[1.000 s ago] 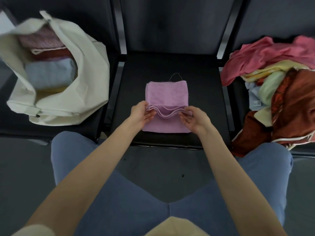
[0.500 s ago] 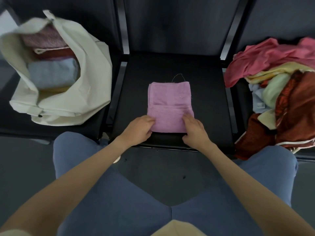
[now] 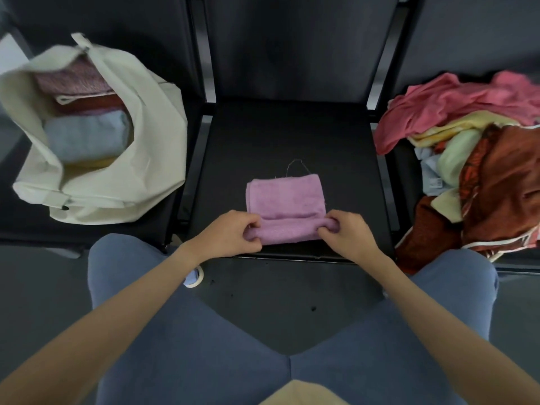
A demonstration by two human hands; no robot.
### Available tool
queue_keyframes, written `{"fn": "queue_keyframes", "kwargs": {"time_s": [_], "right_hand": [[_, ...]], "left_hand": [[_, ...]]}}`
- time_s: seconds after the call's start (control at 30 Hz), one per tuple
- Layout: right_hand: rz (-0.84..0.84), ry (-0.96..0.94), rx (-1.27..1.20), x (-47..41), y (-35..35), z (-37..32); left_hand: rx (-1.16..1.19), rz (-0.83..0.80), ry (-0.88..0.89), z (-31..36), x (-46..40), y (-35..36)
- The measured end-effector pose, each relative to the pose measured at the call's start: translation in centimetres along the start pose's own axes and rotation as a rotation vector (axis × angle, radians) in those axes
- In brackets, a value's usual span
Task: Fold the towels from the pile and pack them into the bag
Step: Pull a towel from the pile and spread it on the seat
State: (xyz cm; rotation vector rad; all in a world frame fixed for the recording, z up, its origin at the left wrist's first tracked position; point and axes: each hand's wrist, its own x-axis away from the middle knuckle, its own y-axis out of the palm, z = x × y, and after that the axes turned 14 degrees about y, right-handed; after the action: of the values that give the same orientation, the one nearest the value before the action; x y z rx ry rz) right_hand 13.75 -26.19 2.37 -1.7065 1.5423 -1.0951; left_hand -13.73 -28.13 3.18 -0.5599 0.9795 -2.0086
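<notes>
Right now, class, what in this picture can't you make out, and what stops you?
1. Head view: bottom of the cream bag, hidden by its walls and packed towels.
2. Head view: the pile, cut off by the right edge.
3. Head view: fingertips of left hand and right hand, tucked under the purple towel.

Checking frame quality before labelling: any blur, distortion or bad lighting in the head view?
Head view: dim, flat light, no glare; black seat holds little detail. Wide-angle bending curves the seat frames towards the edges. Cream bag is smeared at its rim, likely motion blur; towel pile is slightly soft. Centre is sharp: both hands' grip, left hand and right hand, on the purple towel.
</notes>
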Motion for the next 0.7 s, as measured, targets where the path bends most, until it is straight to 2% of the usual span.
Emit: {"fn": "queue_keyframes", "kwargs": {"time_s": [0.2, 0.33, 0.47, 0.6, 0.7], "right_hand": [[-0.069, 0.184, -0.351, -1.8, -0.5, -0.6], [-0.031, 0.248, -0.391, -4.3, 0.6, -1.7], [-0.029, 0.336, -0.471, -6.8, 1.5, -2.3], [-0.093, 0.447, -0.512, -8.9, 2.5, -2.0], [-0.102, 0.454, -0.484, -9.1, 3.1, -1.8]], "left_hand": [[0.205, 0.189, -0.108, 0.1, -1.2, -1.6], [0.316, 0.352, -0.244, -1.1, -3.4, -1.3], [0.502, 0.481, -0.468, -2.1, -6.0, -0.8], [0.645, 0.458, -0.650, -2.4, -7.3, -0.3], [0.645, 0.443, -0.657, -2.6, -7.1, 0.3]]}}
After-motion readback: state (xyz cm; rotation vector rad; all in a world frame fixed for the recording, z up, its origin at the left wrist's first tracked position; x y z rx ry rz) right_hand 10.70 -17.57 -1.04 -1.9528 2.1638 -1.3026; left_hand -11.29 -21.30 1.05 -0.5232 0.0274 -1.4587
